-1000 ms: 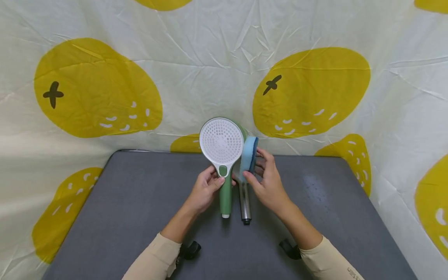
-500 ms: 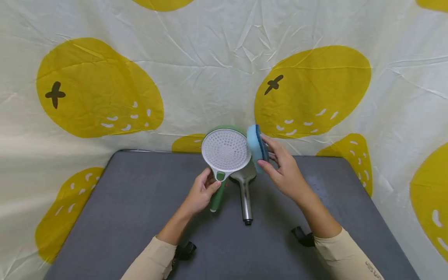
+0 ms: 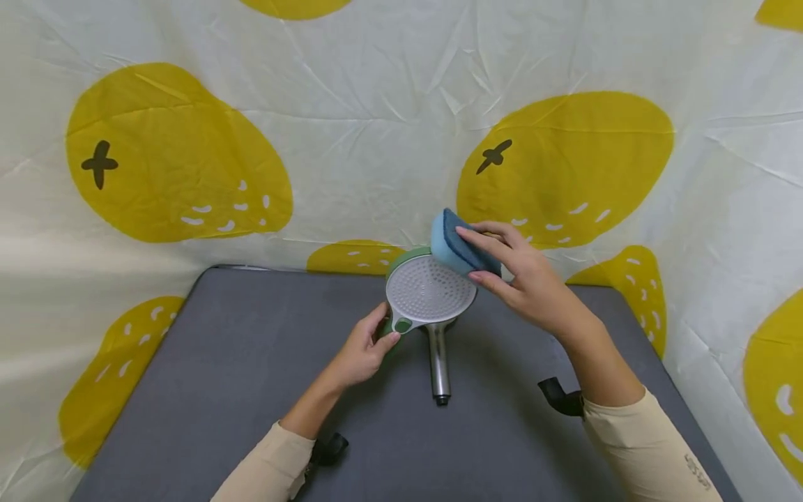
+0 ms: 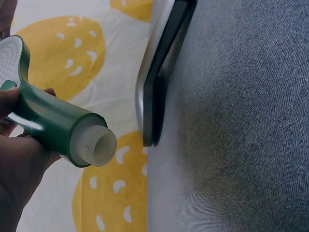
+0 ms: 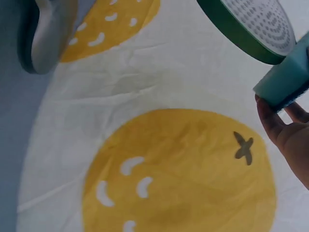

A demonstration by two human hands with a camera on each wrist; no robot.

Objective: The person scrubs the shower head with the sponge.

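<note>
The blue sponge (image 3: 461, 254) sits at the far right edge of the green and white shower head (image 3: 431, 289). In the right wrist view it looks like it touches the rim, but I can't be sure. Its light, soft side faces the round, dotted face, and its dark side faces away.

The right hand (image 3: 539, 282) pinches the sponge between thumb and fingers. These fingers are on the dark side and the edge, so they do not come between the sponge and the dotted face.

The left hand (image 3: 362, 348) holds the shower head by its green handle (image 4: 53, 118), thumb next to the green button (image 3: 403, 325). The shower head is up in the air. It slants from the left hand, near and left, up to its round part, far and right. The sponge slants the other way, from far left to near right. The right hand is closer to the round part's right edge.

Under them, a silver shower head (image 3: 438, 362) lies on the gray table (image 3: 263, 355). Its handle points to the near side, and the held one hides its top. Behind is a pale curtain (image 3: 376, 167) with big yellow fruits.
</note>
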